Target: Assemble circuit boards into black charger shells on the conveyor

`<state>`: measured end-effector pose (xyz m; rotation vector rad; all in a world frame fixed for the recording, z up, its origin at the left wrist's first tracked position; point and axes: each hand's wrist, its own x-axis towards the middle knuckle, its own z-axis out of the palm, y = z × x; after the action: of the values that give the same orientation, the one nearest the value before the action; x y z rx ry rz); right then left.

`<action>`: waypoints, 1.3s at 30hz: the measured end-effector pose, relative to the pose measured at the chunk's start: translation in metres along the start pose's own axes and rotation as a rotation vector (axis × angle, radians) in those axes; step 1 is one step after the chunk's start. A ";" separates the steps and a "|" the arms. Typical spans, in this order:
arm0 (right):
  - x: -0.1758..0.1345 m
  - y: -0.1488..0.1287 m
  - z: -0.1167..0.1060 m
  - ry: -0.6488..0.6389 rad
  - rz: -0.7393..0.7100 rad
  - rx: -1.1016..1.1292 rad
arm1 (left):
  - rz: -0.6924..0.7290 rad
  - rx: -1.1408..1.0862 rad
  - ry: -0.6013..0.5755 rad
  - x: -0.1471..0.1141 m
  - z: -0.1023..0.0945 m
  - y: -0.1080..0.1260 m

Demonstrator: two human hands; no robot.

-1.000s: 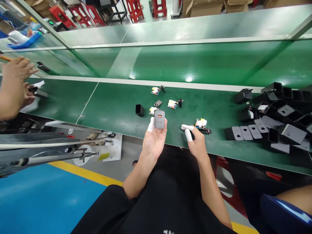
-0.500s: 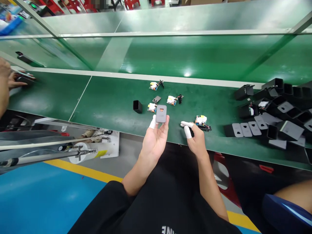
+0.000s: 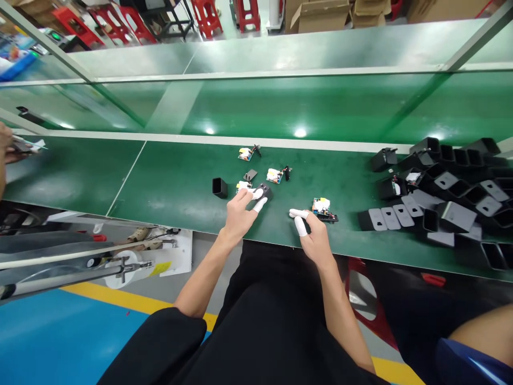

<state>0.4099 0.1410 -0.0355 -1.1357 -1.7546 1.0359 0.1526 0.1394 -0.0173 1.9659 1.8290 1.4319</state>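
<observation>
My left hand [image 3: 240,214], with white finger cots on its fingertips, grips a small dark grey charger [image 3: 263,191] low over the green bench. Its fingers and thumb close on the charger's sides. My right hand [image 3: 312,232], also in white cots, has thumb and fingers drawn together in a pinch; whatever lies between them is too small to make out. Just behind it lies a circuit board [image 3: 321,206] with a dark strip. Past the left hand are another circuit board [image 3: 243,185], partly hidden, a grey cover piece [image 3: 250,175] and a black open housing [image 3: 219,187].
Two more circuit boards [image 3: 274,175] with wired black parts lie farther back. Many black housings [image 3: 452,187] are heaped at the right. A raised shelf [image 3: 256,69] runs behind the bench [image 3: 176,198]. A co-worker's hand [image 3: 12,149] is at the far left.
My left hand has turned from palm up to palm down and lowered the charger toward the bench. The right hand keeps its pinched pose. The view has tilted upward.
</observation>
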 end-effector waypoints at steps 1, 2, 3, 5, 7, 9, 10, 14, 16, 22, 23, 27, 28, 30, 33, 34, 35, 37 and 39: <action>0.000 0.000 0.000 -0.003 0.002 0.001 | 0.002 -0.002 0.009 -0.001 0.000 0.001; 0.000 0.000 0.000 -0.003 0.001 0.002 | 0.010 0.002 0.005 -0.002 0.001 0.002; 0.000 0.000 0.000 -0.002 0.000 0.002 | 0.017 0.015 -0.006 -0.004 0.002 0.002; 0.000 0.001 0.000 0.002 -0.006 -0.006 | 0.017 0.047 -0.032 -0.008 0.005 0.000; 0.000 0.001 0.000 0.007 -0.013 -0.017 | -0.022 0.044 -0.041 -0.011 0.010 -0.004; 0.000 0.001 -0.001 0.006 -0.019 -0.028 | -0.084 -0.019 -0.042 -0.013 0.013 -0.006; 0.000 0.001 -0.001 0.008 -0.021 -0.032 | -0.116 -0.067 -0.037 -0.014 0.014 -0.005; 0.000 0.000 -0.001 0.011 -0.030 -0.044 | -0.477 -0.535 0.115 -0.017 0.009 0.018; 0.000 0.000 -0.001 0.010 -0.024 -0.037 | -0.746 -0.901 0.201 -0.020 0.003 0.039; 0.001 0.000 -0.001 0.006 0.000 -0.051 | -1.113 -1.341 0.187 -0.024 -0.018 0.091; 0.001 0.000 0.000 0.005 -0.001 -0.053 | -1.134 -1.361 0.180 -0.024 -0.020 0.094; 0.001 0.000 0.000 -0.001 0.006 -0.065 | -1.195 -1.425 0.204 -0.018 -0.024 0.099; 0.001 0.000 0.000 0.000 0.007 -0.069 | -1.210 -1.442 0.214 -0.016 -0.025 0.101; 0.000 -0.001 0.000 0.002 0.009 -0.075 | -1.278 -1.502 0.258 -0.010 -0.027 0.104; 0.000 -0.002 0.000 0.001 0.012 -0.077 | -1.436 -1.631 0.379 0.000 -0.031 0.112; 0.001 -0.002 0.001 0.001 0.015 -0.078 | -1.472 -1.665 0.422 0.002 -0.031 0.114; 0.001 -0.002 0.001 0.001 0.017 -0.078 | -1.489 -1.688 0.455 0.003 -0.031 0.116; 0.001 -0.002 0.001 0.001 0.019 -0.077 | -1.462 -1.676 0.480 0.002 -0.027 0.116; 0.001 -0.002 0.001 0.003 0.014 -0.075 | -1.329 -1.564 0.442 -0.003 -0.020 0.110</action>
<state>0.4085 0.1414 -0.0341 -1.1968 -1.7984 0.9830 0.2196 0.0968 0.0615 -0.2934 0.8344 1.6584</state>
